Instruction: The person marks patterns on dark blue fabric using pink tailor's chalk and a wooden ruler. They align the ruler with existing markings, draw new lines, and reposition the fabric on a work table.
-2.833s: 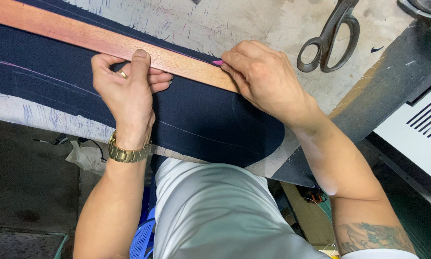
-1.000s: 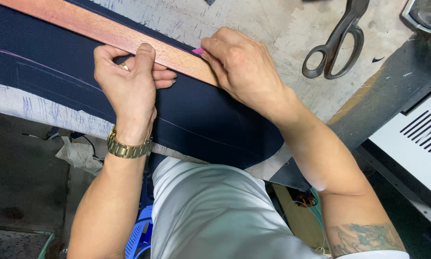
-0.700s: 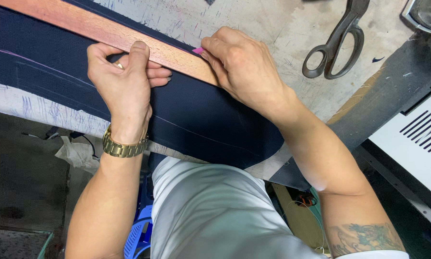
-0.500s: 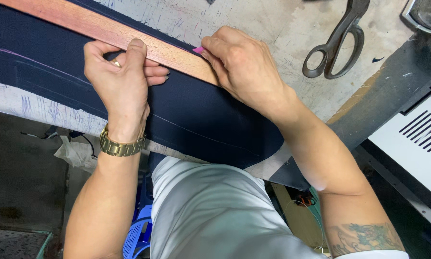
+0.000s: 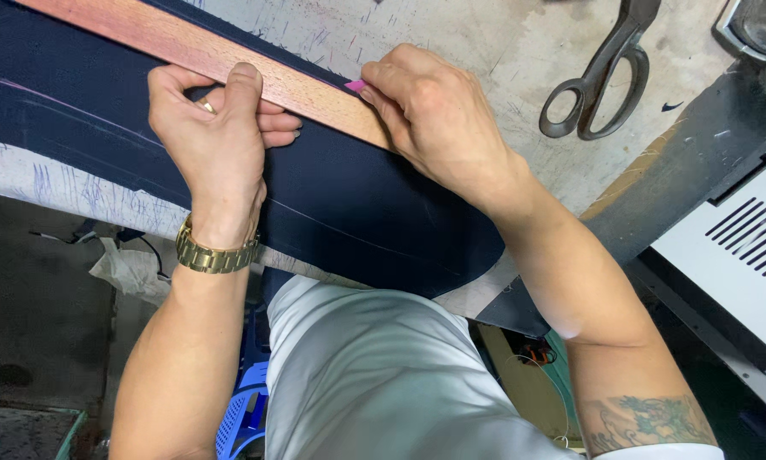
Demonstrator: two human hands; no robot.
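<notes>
Two hands on a wooden straightedge laid across dark navy cloth.

Left hand (image 5: 215,140) presses down on the wooden straightedge (image 5: 229,64), thumb extended flat across its face, remaining fingers curled under against the navy cloth (image 5: 349,204); it pins the rule rather than wrapping it. A gold wristwatch (image 5: 212,253) sits at that wrist. Right hand (image 5: 438,119) is closed in a pinch on a small pink piece of chalk (image 5: 355,86), whose tip shows just past the fingertips, touching the far edge of the straightedge. The straightedge runs diagonally under both hands, lying flat on the cloth. Faint chalk lines cross the cloth on the near side of the left hand. Large metal shears (image 5: 600,77) lie on the worn tabletop (image 5: 485,34), beyond the right hand and well apart from it.
</notes>
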